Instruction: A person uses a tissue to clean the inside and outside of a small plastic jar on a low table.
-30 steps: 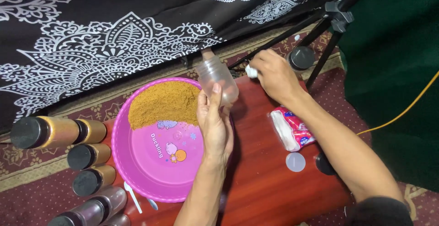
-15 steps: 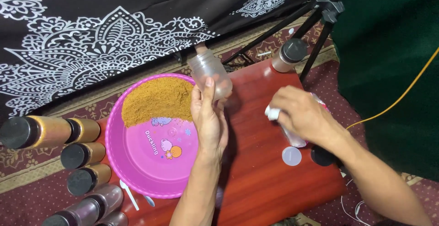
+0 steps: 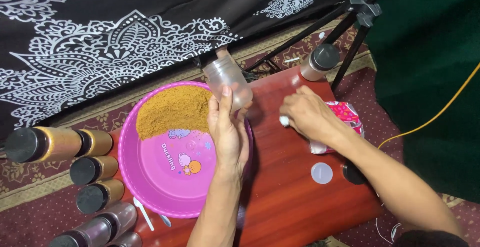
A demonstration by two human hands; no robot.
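My left hand (image 3: 227,129) holds an empty clear plastic bottle (image 3: 229,80) tilted over the rim of a pink basin (image 3: 165,177). The basin holds a heap of brown powder (image 3: 172,109) at its far side. My right hand (image 3: 310,117) rests on the red-brown table (image 3: 285,192), with a small white piece (image 3: 284,121) pinched in its fingertips. It lies over a pink and white packet (image 3: 345,117).
Several filled bottles with black caps (image 3: 75,149) lie left of the basin. A capped bottle (image 3: 319,62) stands at the table's far edge by a black tripod (image 3: 350,22). A round white lid (image 3: 321,173) and a black cap (image 3: 354,174) lie near my right forearm. White spoons (image 3: 144,214) sit by the basin.
My right hand came down from the bottle's mouth to the table by the packet, carrying a small white piece. The left hand keeps the bottle tilted in the same place.
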